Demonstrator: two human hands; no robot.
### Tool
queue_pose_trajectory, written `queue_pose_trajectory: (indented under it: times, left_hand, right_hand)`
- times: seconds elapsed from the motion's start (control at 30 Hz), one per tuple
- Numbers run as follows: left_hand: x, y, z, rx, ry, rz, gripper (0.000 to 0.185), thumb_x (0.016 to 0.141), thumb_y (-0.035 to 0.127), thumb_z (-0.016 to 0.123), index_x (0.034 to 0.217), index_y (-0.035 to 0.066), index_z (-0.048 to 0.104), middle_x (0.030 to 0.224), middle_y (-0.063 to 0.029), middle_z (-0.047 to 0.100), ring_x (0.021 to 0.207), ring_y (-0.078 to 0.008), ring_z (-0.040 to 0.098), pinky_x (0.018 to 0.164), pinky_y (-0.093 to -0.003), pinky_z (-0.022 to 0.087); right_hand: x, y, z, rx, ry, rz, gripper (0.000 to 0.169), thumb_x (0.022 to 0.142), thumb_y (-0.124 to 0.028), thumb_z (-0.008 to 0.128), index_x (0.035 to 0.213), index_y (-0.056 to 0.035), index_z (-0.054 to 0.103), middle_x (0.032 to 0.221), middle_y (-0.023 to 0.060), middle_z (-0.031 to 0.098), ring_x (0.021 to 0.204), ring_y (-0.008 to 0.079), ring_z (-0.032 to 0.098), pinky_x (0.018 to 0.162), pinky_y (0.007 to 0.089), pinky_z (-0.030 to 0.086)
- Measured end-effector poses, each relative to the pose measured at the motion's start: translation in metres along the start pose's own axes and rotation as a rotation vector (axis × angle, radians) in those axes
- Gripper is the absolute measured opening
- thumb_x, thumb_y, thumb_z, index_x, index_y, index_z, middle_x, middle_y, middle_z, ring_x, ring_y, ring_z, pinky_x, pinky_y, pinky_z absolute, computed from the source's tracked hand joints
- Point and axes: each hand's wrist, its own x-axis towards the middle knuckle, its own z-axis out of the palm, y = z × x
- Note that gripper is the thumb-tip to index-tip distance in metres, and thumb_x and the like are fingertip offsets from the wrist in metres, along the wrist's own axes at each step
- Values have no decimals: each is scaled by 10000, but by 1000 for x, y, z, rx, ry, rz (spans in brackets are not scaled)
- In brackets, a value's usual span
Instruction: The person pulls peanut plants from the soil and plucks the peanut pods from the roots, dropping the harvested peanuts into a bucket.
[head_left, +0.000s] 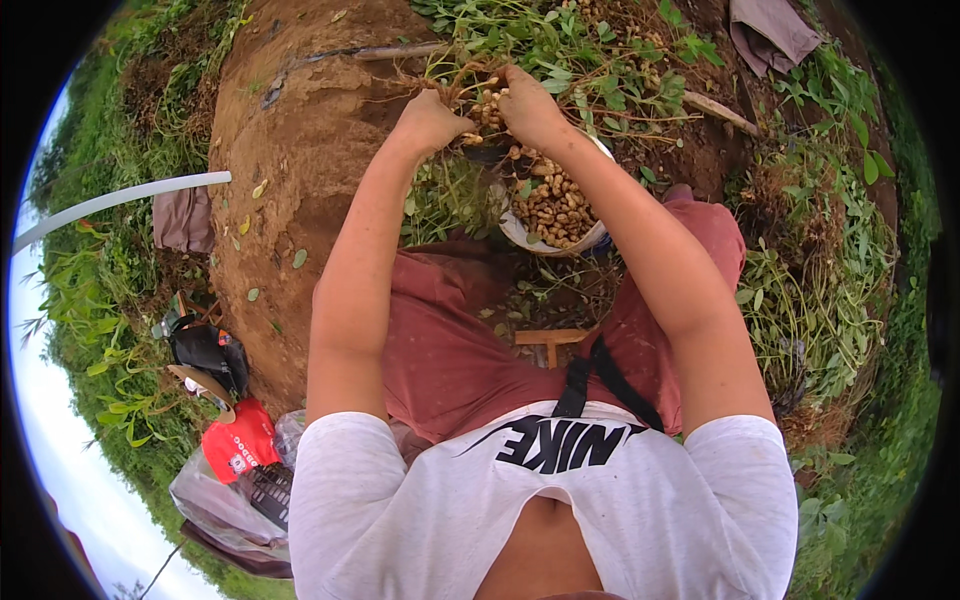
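My left hand (435, 121) grips the rooty stems of a pulled peanut plant (454, 88). Pods hang from it in a cluster (487, 112) between my two hands. My right hand (529, 109) closes its fingers at that cluster, on peanut pods beside the stems; the exact grip is partly hidden. Below my right wrist stands a white bucket (517, 231) holding many loose peanuts (553, 206) in their shells, with a few leaves among them. My right forearm covers part of its rim.
Leafy peanut plants (570, 52) lie beyond my hands, and more are heaped (810, 315) at the right. A wooden stool part (551, 337) shows between my legs. At the left are a white pipe (127, 196), a black bag (210, 356) and a red bag (241, 441).
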Motion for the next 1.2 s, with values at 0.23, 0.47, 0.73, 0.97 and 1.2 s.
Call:
queue_pose_trajectory:
  times: [0.23,0.47,0.73,0.97,1.2]
  left_hand:
    - [-12,8,11,-482,15,21,190,756,41,692,942,4,687,865,-43,650,792,-130,564,730,-308,439]
    - [-4,-5,4,-593,160,77,209,817,175,729,943,13,693,859,-38,658,751,-116,568,673,-316,439]
    - [-14,-2,-3,-462,-9,154,244,873,207,665,1051,41,665,983,-8,654,874,-101,558,775,-297,439]
    - [-28,14,0,-460,-86,242,193,869,176,646,990,26,654,880,25,606,832,-80,502,747,-287,411]
    - [-12,-2,9,-492,-7,107,227,850,224,670,967,30,661,850,10,612,803,-98,509,729,-293,401]
  right_hand:
    - [3,24,-1,88,-167,7,497,832,-42,542,1317,22,455,1119,184,618,978,278,608,876,353,469]
    - [-2,3,-21,599,-214,22,420,861,-93,564,1269,-16,501,1128,82,580,981,168,546,881,316,443]
    - [-10,-11,-7,606,-184,19,527,907,-372,551,1282,-10,469,1114,105,584,974,172,557,880,303,443]
    - [2,-1,12,395,169,-98,507,920,-464,546,1077,18,565,852,141,654,757,232,639,662,349,490]
    - [8,-10,13,54,370,-190,365,905,-360,603,973,-3,565,695,135,617,608,268,609,558,374,474]
